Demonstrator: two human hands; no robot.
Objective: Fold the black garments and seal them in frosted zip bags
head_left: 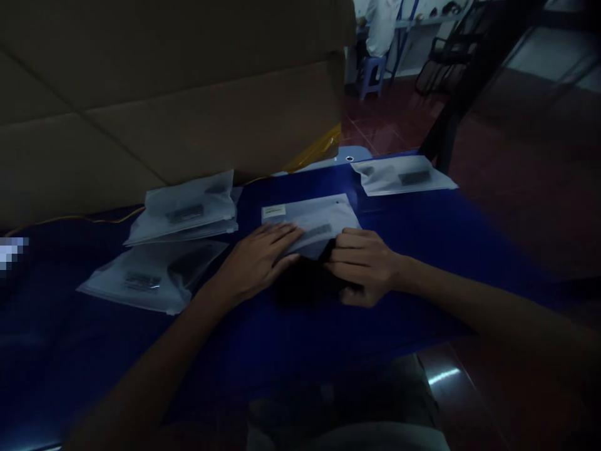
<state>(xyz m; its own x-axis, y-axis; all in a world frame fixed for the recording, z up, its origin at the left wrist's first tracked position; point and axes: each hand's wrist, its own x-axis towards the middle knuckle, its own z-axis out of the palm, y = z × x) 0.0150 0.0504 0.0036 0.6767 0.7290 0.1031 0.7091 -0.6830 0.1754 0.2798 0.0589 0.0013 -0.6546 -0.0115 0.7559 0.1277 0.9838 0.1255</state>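
At the near edge of the dark blue counter (422, 250) the person's two hands meet over a dark soft item (305, 275), too dim to identify. The right hand (364, 266), at 3 o'clock of it, is clenched, fingers curled around the item where it meets the mouth of a frosted translucent plastic bag with a white label (319, 216). The left hand (256, 260), at 9 o'clock, lies released and flat, fingers spread on the bag, seemingly pinning it so it cannot slide. The bag lies just beyond the hands at 12 o'clock. At 9 o'clock lies a similar filled frosted bag (154, 275), at 10 o'clock a small stack of them (188, 207), and at 1 o'clock another single bag (401, 174). Behind looms a large brown cardboard box (164, 94).
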